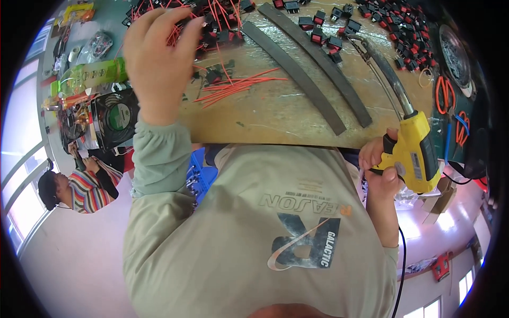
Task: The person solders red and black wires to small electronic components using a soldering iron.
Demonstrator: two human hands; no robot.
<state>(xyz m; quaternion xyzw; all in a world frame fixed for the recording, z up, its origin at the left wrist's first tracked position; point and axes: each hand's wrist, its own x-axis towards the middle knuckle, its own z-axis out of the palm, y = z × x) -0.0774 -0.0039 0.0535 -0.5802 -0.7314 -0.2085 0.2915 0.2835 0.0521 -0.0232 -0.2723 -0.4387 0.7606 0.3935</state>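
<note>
My left hand [161, 63] is over the far left of the bench, fingers curved and thumb apart, beside a pile of black-and-red rocker switches with red wires [217, 21]. Nothing shows clearly between its fingers. My right hand [380, 161] is wrapped round the handle of a yellow soldering gun [416, 148] near the bench's right front. The gun's long metal tube and thin solder guide slant up to the far left, the tip near loose rocker switches [318, 34]. A bundle of loose red wires [233, 91] lies below my left hand, next to a single switch [213, 76].
Two dark flat strips [297, 74] lie across the bench. A larger switch heap [400, 32], a round metal dish [455, 55] and orange-handled pliers [444, 95] are on the right. A black fan [114, 117] and green bottle [93, 76] stand left; another person [79, 188] sits beyond.
</note>
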